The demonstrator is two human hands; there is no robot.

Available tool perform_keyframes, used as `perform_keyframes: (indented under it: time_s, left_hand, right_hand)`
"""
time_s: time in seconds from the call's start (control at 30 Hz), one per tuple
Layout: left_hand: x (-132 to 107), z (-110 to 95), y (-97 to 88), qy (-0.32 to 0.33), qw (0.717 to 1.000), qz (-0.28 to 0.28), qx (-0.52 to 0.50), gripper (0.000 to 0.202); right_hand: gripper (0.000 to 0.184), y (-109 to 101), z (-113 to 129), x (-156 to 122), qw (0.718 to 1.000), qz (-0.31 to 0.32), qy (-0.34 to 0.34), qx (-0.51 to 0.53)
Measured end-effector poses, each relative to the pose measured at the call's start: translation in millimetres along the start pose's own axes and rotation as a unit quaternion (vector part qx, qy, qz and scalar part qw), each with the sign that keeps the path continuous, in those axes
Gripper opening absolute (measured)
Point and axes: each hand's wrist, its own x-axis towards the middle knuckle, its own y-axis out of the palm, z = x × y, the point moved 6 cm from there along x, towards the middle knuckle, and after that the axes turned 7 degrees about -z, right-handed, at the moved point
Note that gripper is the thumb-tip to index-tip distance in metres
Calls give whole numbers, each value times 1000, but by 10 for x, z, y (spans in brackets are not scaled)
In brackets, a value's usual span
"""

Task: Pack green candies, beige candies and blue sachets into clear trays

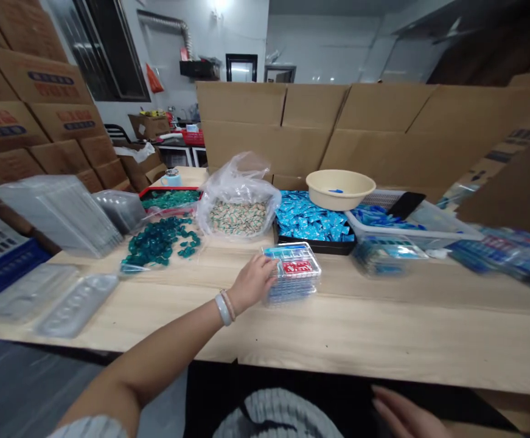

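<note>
- Left hand (252, 283): fingers (267, 263) half-curled against a stack of clear plastic blister trays (294, 274); cannot tell whether it grips.
- The stack sits on a pale wooden table (383, 340), its top showing a red label (299, 266) with white writing too small to read.
- Right hand (406, 413): loosely open below the table edge, holding nothing visible.
- Beyond the stack: blue sachets (313, 222) in a black tray (314, 247), a cream plastic basin (340, 188).

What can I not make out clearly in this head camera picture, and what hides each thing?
Head view:
- Right hand: cut off by the bottom edge, and blurred.
- Writing on the red label in the clear plastic trays at the left hand: too small.
- Blue packs: cut off by the right edge, and blurred.
</note>
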Motion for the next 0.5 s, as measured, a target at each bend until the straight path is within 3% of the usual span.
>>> perform_keyframes:
  time_s: [0.1, 0.23, 0.3, 0.4, 0.5]
  left_hand:
    - [-24, 27, -13, 3, 1000, -3, 8, 34]
    - [-77, 65, 48, 16, 999, 39, -6, 42]
    - [-104, 118, 60, -8, 999, 30, -33, 56]
    - [-147, 262, 130, -92, 991, -2, -95, 77]
    - [-192, 341, 328, -141, 976, 11, -163, 87]
  right_hand:
    - [33, 185, 426, 230, 996, 61, -67, 26]
    - [33, 357, 1098, 406, 982, 41, -183, 22]
    - [33, 418, 1335, 517, 970, -7, -244, 1]
    - [37, 485, 1558, 778, 939, -123, -312, -73]
    - [38, 677, 1711, 1053, 903, -148, -371, -156]
